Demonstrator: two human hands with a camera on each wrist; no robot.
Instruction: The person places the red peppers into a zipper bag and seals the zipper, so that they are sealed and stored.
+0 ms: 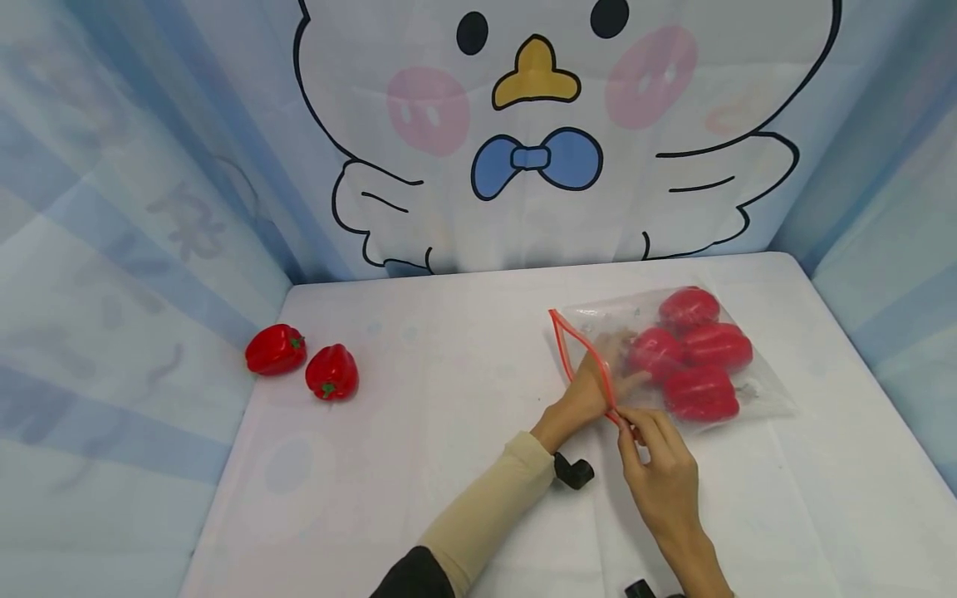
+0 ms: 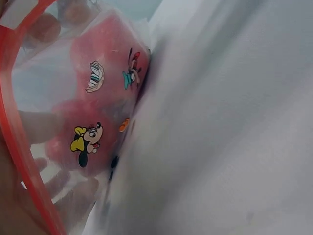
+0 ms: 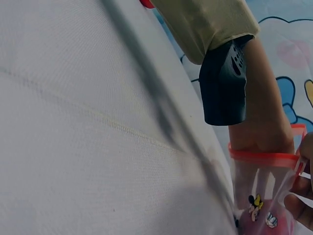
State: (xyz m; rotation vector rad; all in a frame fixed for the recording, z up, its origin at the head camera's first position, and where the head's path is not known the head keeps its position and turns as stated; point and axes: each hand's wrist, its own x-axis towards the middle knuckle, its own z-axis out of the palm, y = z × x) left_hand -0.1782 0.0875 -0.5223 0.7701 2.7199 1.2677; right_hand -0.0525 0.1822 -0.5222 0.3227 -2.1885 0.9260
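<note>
My left hand (image 1: 598, 374) is inside a clear zip bag (image 1: 770, 399), its wrist passing through the red-edged mouth. Seen through the film, its fingers (image 2: 78, 196) look spread beside the nearest red bell pepper (image 1: 654, 353); whether they touch it is unclear. Several red bell peppers lie in the bag, slightly blurred by the plastic. With thumb and fingertips, my right hand (image 1: 658, 465) pinches the near end of the red zip rim (image 1: 615, 414). In the right wrist view, that rim (image 3: 264, 157) stands parted around the left wrist.
At the table's left edge lie two more red bell peppers, one (image 1: 275, 350) farther out and one (image 1: 331, 372) nearer. A white cloth covers the table (image 1: 419, 465). Printed curtains (image 1: 149, 249) hang along its back and sides. A black wrist mount (image 1: 574, 471) sits on my left wrist.
</note>
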